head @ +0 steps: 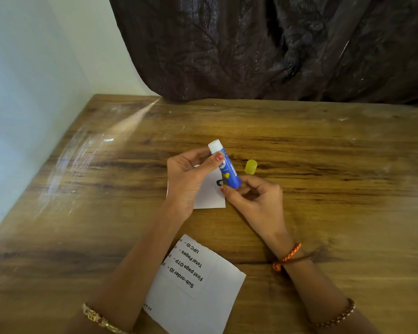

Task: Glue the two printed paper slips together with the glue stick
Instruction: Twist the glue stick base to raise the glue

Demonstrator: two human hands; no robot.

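A blue glue stick [229, 171] with its white glue end up is held above the table. My left hand [188, 179] pinches its upper part and my right hand [253, 196] grips its base. Its yellow cap [250, 166] lies on the wood just to the right. Under my hands lies a small white paper slip [209, 194], partly hidden by the left hand. A second, larger printed slip [196, 285] with lines such as "Sub-order ID" lies near the front edge between my forearms.
The wooden table [323, 153] meets a pale wall on the left. A dark patterned curtain [275, 49] hangs along the far edge. Bracelets sit on both wrists.
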